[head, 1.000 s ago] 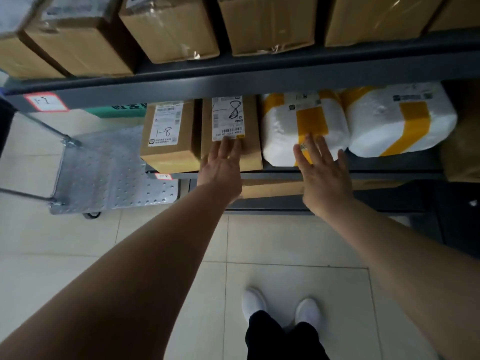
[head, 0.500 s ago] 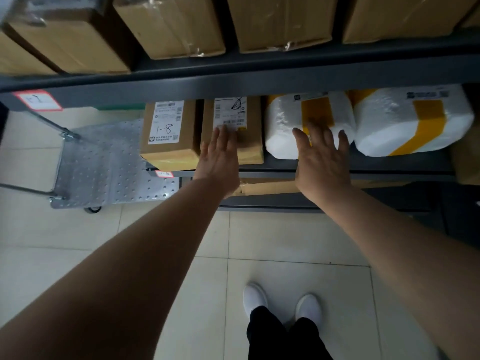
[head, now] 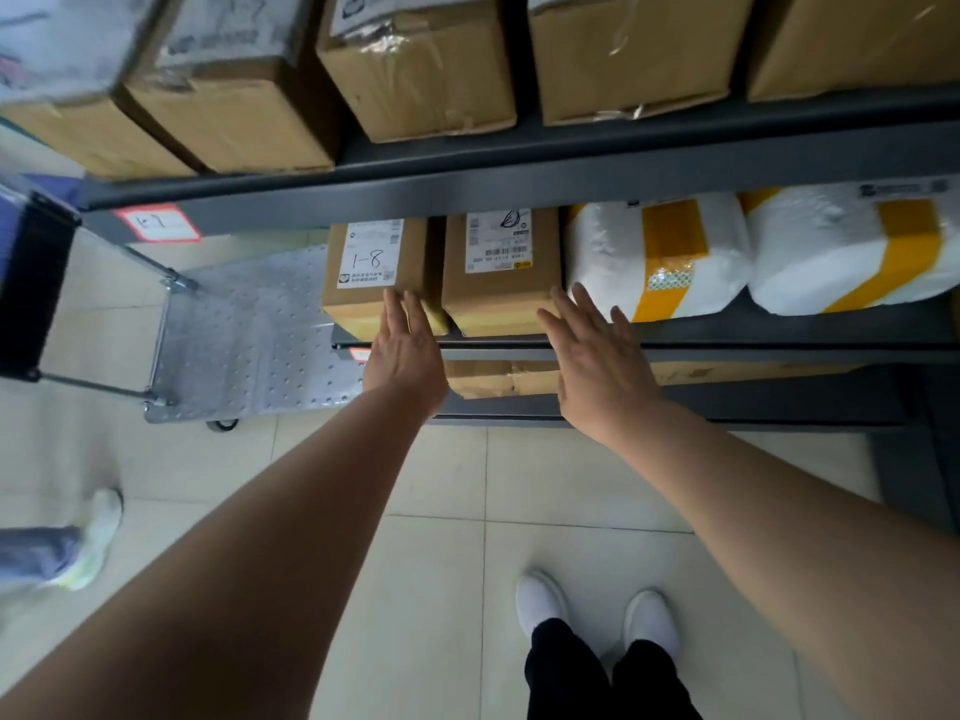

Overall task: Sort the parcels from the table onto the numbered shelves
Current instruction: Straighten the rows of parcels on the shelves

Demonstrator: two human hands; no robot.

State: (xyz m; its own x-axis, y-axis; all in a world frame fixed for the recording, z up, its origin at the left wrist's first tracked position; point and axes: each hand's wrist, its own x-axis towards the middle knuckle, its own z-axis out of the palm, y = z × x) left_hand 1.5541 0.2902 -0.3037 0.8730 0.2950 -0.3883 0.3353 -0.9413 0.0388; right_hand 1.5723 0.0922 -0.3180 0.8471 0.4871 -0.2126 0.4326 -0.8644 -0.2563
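Just above the centre of the frame, two small brown cardboard parcels stand side by side on the dark grey metal shelf (head: 727, 332): the brown cardboard box with the handwritten "1-8" label (head: 371, 275) on the left and the brown cardboard box with the barcode label (head: 501, 272) touching it on the right. The left hand (head: 402, 356) has its fingers spread and flat, tips against the lower front corner of the "1-8" box; its grip is open, clamped on nothing. The right hand (head: 597, 356) is likewise open, fingertips at the lower right corner of the barcode box, just beside the white plastic-wrapped bundle with yellow tape (head: 660, 257).

Both boxes look stiff, light and square-edged, so flat palms on the front faces should slide them without crushing. To lift one, opposite side faces seem the best hold; the taped white bundle looks softer and slicker.
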